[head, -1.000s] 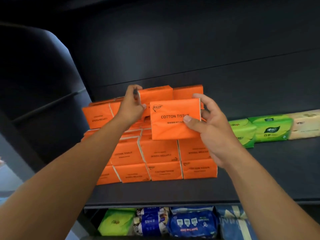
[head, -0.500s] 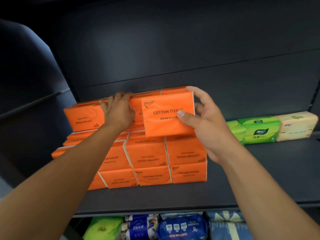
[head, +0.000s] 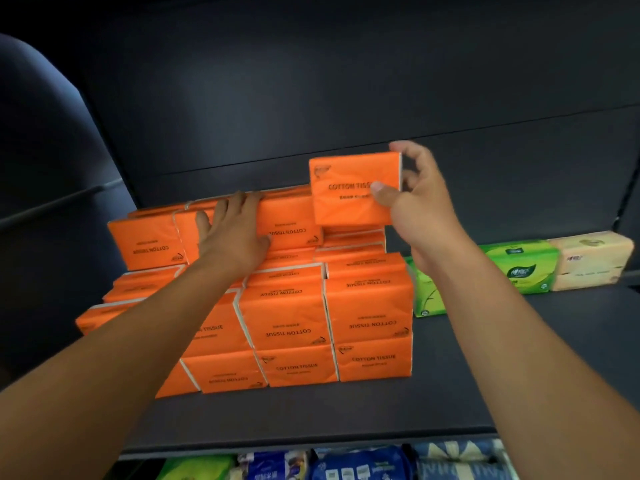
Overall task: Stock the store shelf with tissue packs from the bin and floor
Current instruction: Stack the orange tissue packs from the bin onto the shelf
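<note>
A stack of orange cotton tissue packs (head: 294, 313) stands several rows high on the dark shelf (head: 311, 417). My right hand (head: 415, 206) grips one orange pack (head: 349, 188) by its right end, thumb on the front, holding it upright above the stack's top right corner. My left hand (head: 232, 230) lies flat with spread fingers on the top row of orange packs (head: 291, 220), pressing against them. The bin and the floor are out of view.
Green tissue packs (head: 519, 265) and a beige pack (head: 588, 258) sit on the shelf to the right of the stack. On the shelf below are blue packs (head: 360, 465) and a green pack (head: 194, 469). A dark back panel rises behind.
My right hand has lifted the orange pack up and to the right, above the stack's top. My left hand has flattened onto the top row. The view has shifted closer.
</note>
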